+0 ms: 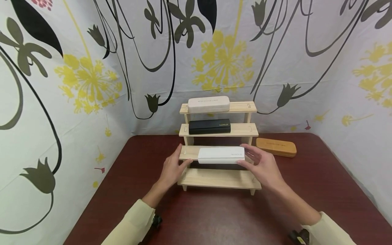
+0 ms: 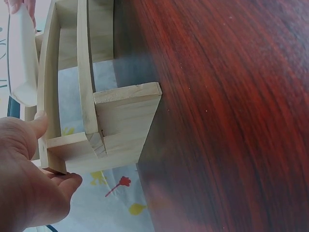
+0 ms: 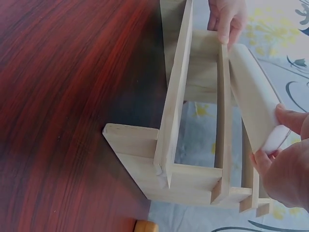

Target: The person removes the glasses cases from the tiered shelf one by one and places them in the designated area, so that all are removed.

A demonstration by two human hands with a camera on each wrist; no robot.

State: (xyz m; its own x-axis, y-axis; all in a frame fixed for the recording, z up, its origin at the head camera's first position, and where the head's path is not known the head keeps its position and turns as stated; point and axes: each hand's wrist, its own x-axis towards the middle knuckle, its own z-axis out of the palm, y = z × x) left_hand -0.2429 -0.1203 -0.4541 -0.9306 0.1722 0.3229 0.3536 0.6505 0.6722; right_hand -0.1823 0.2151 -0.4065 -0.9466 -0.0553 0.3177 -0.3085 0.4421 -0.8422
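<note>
A white glasses case (image 1: 221, 155) lies on the third step of a pale wooden stepped shelf (image 1: 218, 178). My right hand (image 1: 248, 157) pinches its right end between thumb and fingers; the right wrist view shows that grip (image 3: 275, 145) on the case (image 3: 251, 92). My left hand (image 1: 183, 157) rests with straight fingers on the step's left end, just beside the case. In the left wrist view the thumb (image 2: 41, 122) touches the board's edge, below the case (image 2: 21, 63). A black case (image 1: 209, 126) lies on the second step and a beige case (image 1: 208, 104) on the top one.
A tan case (image 1: 276, 147) lies on the dark red table (image 1: 128, 177), to the right of the shelf. Flower-printed cloth walls close in the back and both sides. The shelf's lowest step holds nothing.
</note>
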